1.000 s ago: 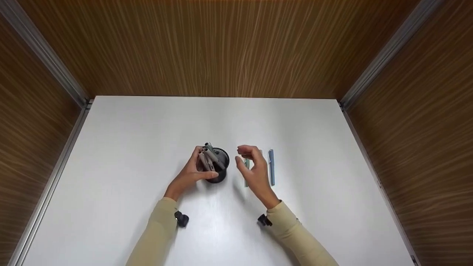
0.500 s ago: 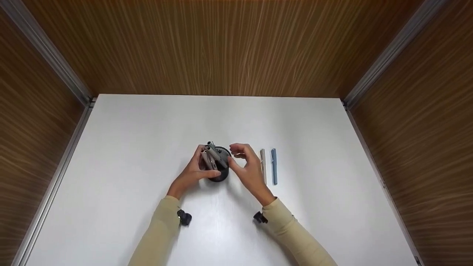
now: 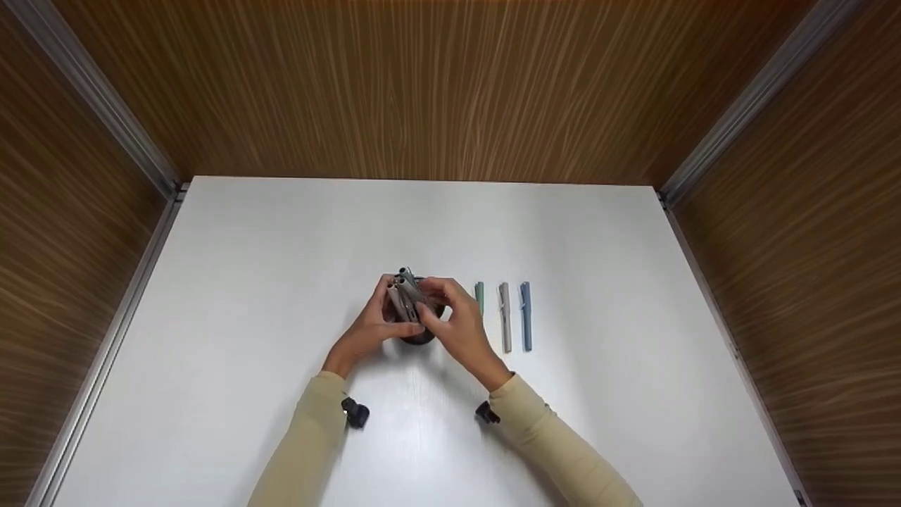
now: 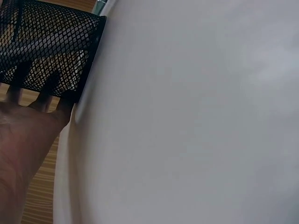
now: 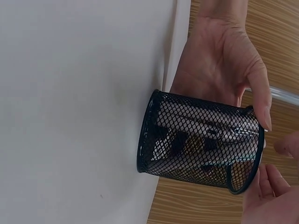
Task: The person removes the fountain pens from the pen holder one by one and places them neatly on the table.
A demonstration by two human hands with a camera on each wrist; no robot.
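1. On the white table (image 3: 281, 282), walled in by wood-grain panels, a black mesh pen cup (image 5: 201, 140) stands upright near the middle, with both hands closed in on it.
2. The left hand (image 3: 369, 327) wraps the cup's left side, fingers curled round the mesh and the thumb laid along the rim, as the right wrist view shows; this grip looks meant to steady the light cup so that it does not tip or slide.
3. The right hand (image 3: 454, 327) reaches in at the cup's mouth, its fingertips narrowed about the grey pens (image 3: 405, 292) that lean out of the top. Whether it already pinches one I cannot tell, since the fingers hide the contact.
4. Just to the right of that hand, three capped pens lie flat, parallel and evenly spaced, apart from each other: a green pen (image 3: 479, 296), a beige pen (image 3: 505, 317) and a blue pen (image 3: 526, 317). The tidy row suggests they are laid out deliberately, within easy reach of the right hand.
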